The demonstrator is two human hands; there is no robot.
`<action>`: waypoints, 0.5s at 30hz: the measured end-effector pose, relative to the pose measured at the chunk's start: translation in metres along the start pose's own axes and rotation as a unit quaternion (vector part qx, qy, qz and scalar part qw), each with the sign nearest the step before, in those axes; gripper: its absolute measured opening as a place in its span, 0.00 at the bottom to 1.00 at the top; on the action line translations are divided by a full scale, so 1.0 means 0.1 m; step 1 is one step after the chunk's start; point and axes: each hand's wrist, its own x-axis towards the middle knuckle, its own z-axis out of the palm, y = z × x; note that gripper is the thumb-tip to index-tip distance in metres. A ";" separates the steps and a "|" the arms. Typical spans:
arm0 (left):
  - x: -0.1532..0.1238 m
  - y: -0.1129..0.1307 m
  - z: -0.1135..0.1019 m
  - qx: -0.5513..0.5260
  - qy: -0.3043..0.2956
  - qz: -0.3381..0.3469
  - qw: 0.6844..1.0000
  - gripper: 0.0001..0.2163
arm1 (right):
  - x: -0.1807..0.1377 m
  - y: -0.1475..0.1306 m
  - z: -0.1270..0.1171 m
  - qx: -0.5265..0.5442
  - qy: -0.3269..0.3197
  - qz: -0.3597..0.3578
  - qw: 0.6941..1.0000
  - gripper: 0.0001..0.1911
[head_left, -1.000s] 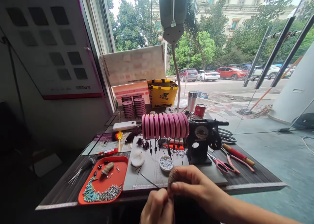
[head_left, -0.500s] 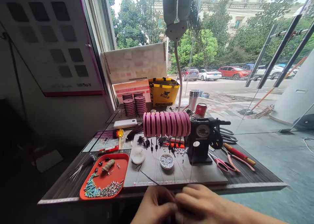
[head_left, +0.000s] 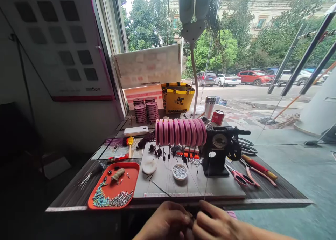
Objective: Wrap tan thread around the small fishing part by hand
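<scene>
My left hand [head_left: 165, 223] and my right hand [head_left: 217, 224] meet at the bottom edge of the view, below the front edge of the table [head_left: 275, 194]. Both have their fingertips pinched together around something small and dark that I cannot make out. Just beyond them lies a grey work mat [head_left: 183, 187] with a thin dark needle [head_left: 160, 189], a small white bowl of beads [head_left: 180, 171] and a row of pink spools [head_left: 180, 132]. A thin line runs down from the black winding machine [head_left: 218, 150] toward my hands.
An orange tray [head_left: 115, 187] holds small tubes and a twine roll at front left. Red-handled pliers and scissors [head_left: 246, 177] lie at right. Stacked dark-pink discs [head_left: 146, 111], a yellow bag [head_left: 177, 97], a metal cup and a red can stand at the back by the window.
My hands dropped from above the mat's front edge to below the table edge and stayed pinched together. The brownish thing that my right fingers held before is out of sight.
</scene>
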 end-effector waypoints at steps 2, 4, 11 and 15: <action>-0.01 0.01 0.01 -0.011 0.004 -0.004 1.000 0.05 | 0.00 -0.02 -0.01 -0.010 -0.015 -0.012 1.000 0.32; -0.02 0.02 0.01 -0.017 0.007 -0.006 1.000 0.06 | -0.01 -0.03 0.00 -0.015 -0.026 -0.013 0.999 0.31; -0.02 0.00 -0.05 -0.006 -0.003 0.006 1.000 0.06 | -0.24 -0.02 0.12 0.041 -0.008 -0.001 0.999 0.29; 0.02 -0.03 -0.07 0.064 -0.067 0.036 0.995 0.03 | -0.49 -0.12 0.19 0.031 -0.033 -0.012 0.999 0.25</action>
